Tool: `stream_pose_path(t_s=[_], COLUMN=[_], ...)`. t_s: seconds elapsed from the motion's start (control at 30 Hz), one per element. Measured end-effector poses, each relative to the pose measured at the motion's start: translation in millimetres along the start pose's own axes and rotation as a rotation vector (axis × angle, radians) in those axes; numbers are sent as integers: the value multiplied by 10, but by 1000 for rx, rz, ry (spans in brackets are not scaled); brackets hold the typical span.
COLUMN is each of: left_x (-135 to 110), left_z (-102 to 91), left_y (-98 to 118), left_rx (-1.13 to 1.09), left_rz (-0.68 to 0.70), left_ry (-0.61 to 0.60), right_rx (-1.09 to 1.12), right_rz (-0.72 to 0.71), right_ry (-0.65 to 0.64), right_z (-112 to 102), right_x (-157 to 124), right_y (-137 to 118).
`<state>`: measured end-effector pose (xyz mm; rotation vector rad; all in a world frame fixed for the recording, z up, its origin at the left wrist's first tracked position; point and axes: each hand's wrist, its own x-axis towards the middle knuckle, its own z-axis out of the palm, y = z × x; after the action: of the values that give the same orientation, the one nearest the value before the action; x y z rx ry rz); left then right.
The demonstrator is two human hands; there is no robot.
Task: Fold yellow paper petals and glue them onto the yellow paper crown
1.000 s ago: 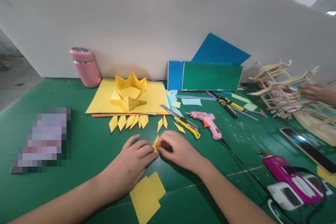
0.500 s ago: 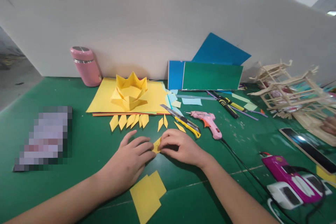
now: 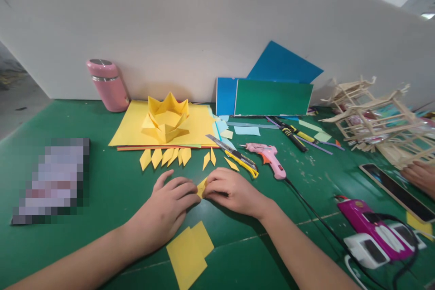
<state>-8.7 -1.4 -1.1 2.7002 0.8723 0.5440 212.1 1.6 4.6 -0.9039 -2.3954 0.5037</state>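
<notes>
A small piece of folded yellow paper (image 3: 201, 188) lies on the green table between my hands. My right hand (image 3: 231, 190) pinches its right side, fingers bent over it and covering part. From the left, my left hand (image 3: 171, 201) holds the paper's edge under its fingertips, with the little finger raised apart. Just in front of my wrists rest flat yellow paper squares (image 3: 186, 256), overlapping. Beyond my hands is a row of folded yellow diamond-shaped pieces (image 3: 157, 158). A yellow folded-paper crown shape (image 3: 166, 132) stands on stacked coloured sheets (image 3: 204, 129).
A utility knife (image 3: 238, 156) and pink glue gun (image 3: 270, 156) lie right of the paper, the gun's cord running to a power strip (image 3: 380, 231). Further right are pliers (image 3: 294, 138), a phone (image 3: 396, 192), a wooden stick model (image 3: 377, 113) and another person's hand (image 3: 421, 176). A pink flask (image 3: 108, 86) stands back left.
My hands keep hold of the folded paper with barely any movement. The whole view has shifted slightly. At the far right, the other person's hand has come lower and further into view.
</notes>
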Motion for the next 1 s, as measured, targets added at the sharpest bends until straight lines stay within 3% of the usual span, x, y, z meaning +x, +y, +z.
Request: stream_pose_path(t_s=[0.3, 1.0], left_x=[0, 3], left_z=[2, 14], left_y=[1, -4], left_rx=[39, 48], left_rz=[-3, 31], left_ry=[21, 46], right_rx=[-26, 25], right_rz=[-23, 232], right_ry=[-6, 83], right_z=[39, 160], right_x=[12, 58], right_y=[-10, -87])
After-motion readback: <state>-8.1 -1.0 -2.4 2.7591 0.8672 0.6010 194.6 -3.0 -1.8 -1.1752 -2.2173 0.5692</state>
